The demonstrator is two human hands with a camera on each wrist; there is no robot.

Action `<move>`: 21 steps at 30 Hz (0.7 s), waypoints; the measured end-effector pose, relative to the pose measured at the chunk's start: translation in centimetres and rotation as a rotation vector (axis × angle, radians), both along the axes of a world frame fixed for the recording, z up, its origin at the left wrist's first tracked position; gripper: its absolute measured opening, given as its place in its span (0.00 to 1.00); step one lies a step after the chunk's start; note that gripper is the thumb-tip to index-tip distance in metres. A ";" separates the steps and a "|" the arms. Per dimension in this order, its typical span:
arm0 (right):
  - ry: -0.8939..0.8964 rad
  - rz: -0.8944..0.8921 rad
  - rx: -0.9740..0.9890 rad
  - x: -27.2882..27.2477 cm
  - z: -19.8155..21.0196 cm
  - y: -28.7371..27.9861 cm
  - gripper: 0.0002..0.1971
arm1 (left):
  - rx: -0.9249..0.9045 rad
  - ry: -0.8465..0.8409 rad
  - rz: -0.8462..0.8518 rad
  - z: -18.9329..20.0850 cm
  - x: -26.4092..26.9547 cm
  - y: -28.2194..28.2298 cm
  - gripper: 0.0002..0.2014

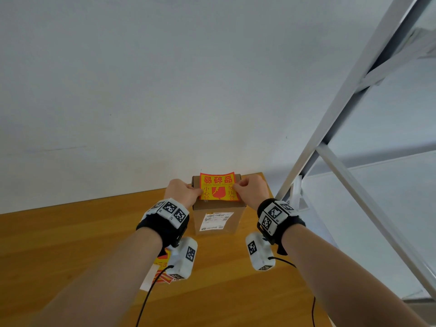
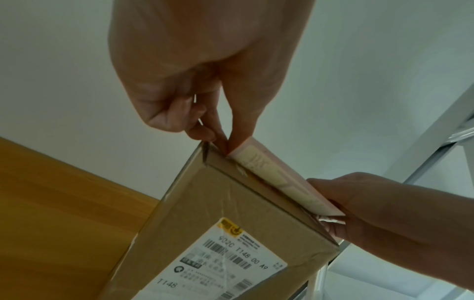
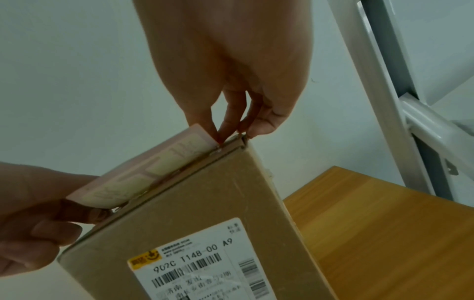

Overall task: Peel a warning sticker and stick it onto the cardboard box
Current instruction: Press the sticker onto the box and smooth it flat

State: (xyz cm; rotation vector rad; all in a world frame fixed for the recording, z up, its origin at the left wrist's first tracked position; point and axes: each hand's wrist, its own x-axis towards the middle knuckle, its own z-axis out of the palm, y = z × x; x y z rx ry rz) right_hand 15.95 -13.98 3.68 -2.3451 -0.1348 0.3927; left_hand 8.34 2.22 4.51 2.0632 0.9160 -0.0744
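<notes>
The left hand [image 1: 182, 191] and right hand [image 1: 252, 190] each pinched a side edge of the warning sticker [image 1: 218, 186] (printed face up), held over the cardboard box [image 1: 215, 218] standing on the table [image 1: 70, 237].

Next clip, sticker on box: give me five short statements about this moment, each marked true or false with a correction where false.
1. Both hands pinch the warning sticker. True.
2. The sticker lies fully flat on the cardboard box. False: it stands lifted above the top.
3. The shipping label is on the box's near side. True.
4. The box stands on a metal shelf. False: on the wooden table.
5. The left hand rests idle. False: it holds the sticker's left edge, the right hand the right edge.
</notes>
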 end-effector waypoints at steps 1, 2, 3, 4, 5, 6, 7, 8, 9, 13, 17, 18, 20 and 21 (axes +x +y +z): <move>0.001 -0.002 -0.005 0.0 0.0 0.0 0.15 | 0.013 0.004 -0.006 0.0 0.1 0.0 0.13; 0.000 -0.004 -0.012 0.0 0.0 0.0 0.16 | 0.028 0.008 -0.008 0.1 0.1 -0.1 0.13; -0.002 -0.005 -0.020 0.0 0.0 0.1 0.15 | 0.043 0.013 -0.009 0.1 0.2 -0.1 0.13; -0.009 -0.003 -0.032 0.0 -0.1 0.2 0.13 | 0.057 0.017 -0.010 0.1 0.2 -0.1 0.13; -0.018 -0.003 -0.047 0.1 -0.1 0.2 0.11 | 0.072 0.020 -0.013 0.1 0.3 -0.2 0.13; -0.026 -0.005 -0.061 0.0 -0.1 0.3 0.09 | 0.083 0.022 -0.016 0.1 0.3 -0.2 0.13; -0.035 -0.006 -0.071 0.0 -0.2 0.3 0.07 | 0.092 0.023 -0.020 0.1 0.2 -0.2 0.14; -0.046 -0.003 -0.079 0.0 -0.2 0.3 0.07 | 0.102 0.026 -0.025 0.1 0.2 -0.1 0.15; -0.055 0.001 -0.086 0.0 -0.2 0.3 0.08 | 0.112 0.028 -0.030 0.0 0.1 0.0 0.16; -0.146 0.015 -0.132 -0.2 0.1 0.1 0.10 | 0.145 -0.016 -0.043 -0.3 -0.1 0.3 0.14; -0.289 0.104 -0.104 -0.3 0.6 0.5 0.14 | 0.394 -0.187 -0.150 -0.6 -0.3 0.1 0.14; -0.305 0.173 -0.106 -0.3 0.6 0.6 0.17 | 0.467 -0.205 -0.229 -0.7 -0.2 0.1 0.15; -0.276 0.342 -0.160 -0.3 0.3 0.7 0.22 | 0.552 -0.147 -0.439 -1.2 0.1 0.0 0.20; -0.248 0.425 -0.208 -0.2 0.0 0.6 0.25 | 0.592 -0.082 -0.549 -1.5 0.2 -0.1 0.23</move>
